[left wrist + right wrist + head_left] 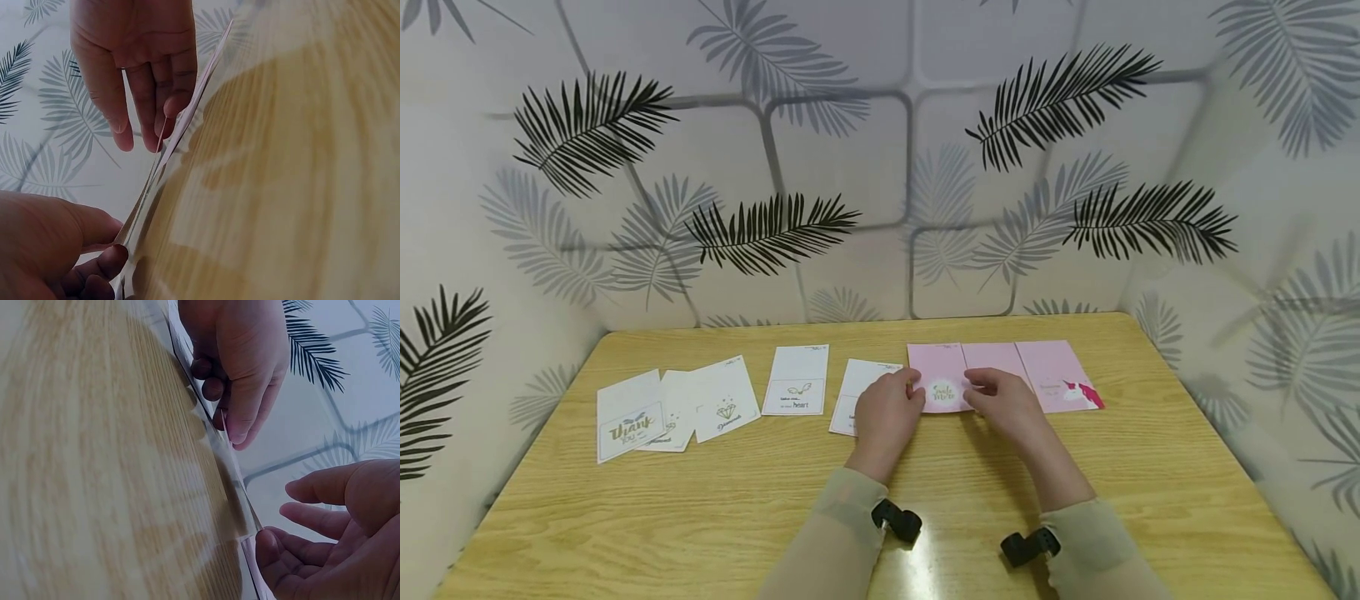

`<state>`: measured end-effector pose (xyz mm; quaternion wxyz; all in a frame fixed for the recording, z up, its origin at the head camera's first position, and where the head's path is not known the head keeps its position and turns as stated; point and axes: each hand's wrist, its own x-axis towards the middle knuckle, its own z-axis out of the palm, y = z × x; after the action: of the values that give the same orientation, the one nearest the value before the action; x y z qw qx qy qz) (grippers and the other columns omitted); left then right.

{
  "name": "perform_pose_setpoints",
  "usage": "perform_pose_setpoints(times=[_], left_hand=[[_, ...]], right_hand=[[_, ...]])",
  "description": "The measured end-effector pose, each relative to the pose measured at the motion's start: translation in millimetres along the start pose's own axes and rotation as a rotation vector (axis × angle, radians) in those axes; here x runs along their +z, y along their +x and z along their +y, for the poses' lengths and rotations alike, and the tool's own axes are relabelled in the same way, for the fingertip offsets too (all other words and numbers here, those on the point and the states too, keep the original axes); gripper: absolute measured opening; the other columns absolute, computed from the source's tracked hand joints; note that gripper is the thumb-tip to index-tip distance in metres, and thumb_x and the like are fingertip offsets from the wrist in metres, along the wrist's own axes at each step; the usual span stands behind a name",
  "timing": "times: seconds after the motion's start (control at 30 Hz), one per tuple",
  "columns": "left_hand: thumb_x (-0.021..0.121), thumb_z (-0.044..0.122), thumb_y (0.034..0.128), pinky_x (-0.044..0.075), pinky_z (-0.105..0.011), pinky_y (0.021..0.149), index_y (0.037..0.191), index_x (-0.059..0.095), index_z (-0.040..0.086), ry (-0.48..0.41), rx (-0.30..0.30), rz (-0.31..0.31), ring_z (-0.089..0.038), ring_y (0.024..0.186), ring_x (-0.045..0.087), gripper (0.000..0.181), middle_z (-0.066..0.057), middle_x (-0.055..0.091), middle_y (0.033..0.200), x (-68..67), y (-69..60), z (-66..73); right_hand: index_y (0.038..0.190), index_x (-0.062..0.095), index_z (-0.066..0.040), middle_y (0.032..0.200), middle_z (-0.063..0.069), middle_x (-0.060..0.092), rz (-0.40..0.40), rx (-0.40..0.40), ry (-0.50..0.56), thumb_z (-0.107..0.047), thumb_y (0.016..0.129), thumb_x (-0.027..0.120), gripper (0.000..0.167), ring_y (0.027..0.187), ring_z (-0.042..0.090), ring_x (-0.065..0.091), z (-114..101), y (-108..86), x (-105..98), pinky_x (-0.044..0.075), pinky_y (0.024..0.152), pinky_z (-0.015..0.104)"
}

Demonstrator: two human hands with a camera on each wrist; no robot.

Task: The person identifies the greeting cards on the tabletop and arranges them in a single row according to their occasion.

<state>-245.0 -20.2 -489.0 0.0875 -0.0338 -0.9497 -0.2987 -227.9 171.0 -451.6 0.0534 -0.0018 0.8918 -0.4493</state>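
Observation:
Lifted slightly at its near edge, a pink card (943, 392) with "smile more" lettering lies between the two hands. My left hand (886, 421) (47, 253) (244, 359) pinches its left edge between thumb and finger. At the card's right edge, my right hand (1017, 412) (140, 56) (356, 531) holds it by the fingertips, with its other fingers loosely bent. Under and beside the left hand is a white card (850, 400), partly hidden. Two more pink cards, one plain (995, 356) and one with a unicorn (1052, 375), adjoin on the right.
Farther left on the wooden table (700, 517) lie a white card with a winged heart (794, 379), a diamond card (727, 398), another card (672, 417) partly covered, and a "Thank you" card (628, 412). A leaf-patterned backdrop (880, 275) rises behind the table's far edge.

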Motion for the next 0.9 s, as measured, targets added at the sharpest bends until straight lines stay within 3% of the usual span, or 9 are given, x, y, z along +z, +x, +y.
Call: perform_pose_setpoints(times=[0.6,0.9], left_hand=[[0.079,0.022,0.1033,0.05,-0.036,0.069,0.124,0.083,0.011,0.038,-0.002,-0.007,-0.015,0.072,0.059,0.023,0.003,0.069,0.083,2.7,-2.1,0.0],[0.079,0.025,0.1036,0.056,-0.042,0.077,0.124,0.083,0.012,0.104,0.014,-0.013,-0.022,0.083,0.071,0.025,0.0,0.074,0.09,3.0,-2.4,0.8]], right_hand=[[0.15,0.066,-0.003,0.15,0.02,0.066,-0.026,0.035,-0.022,-0.022,0.111,0.066,0.043,0.136,0.038,0.061,-0.5,-1.9,2.3,0.05,0.114,0.055],[0.146,0.068,-0.001,0.141,0.02,0.07,-0.042,0.013,-0.017,-0.022,0.11,0.067,0.042,0.118,0.034,0.064,-0.3,-1.4,4.1,0.055,0.103,0.05]])
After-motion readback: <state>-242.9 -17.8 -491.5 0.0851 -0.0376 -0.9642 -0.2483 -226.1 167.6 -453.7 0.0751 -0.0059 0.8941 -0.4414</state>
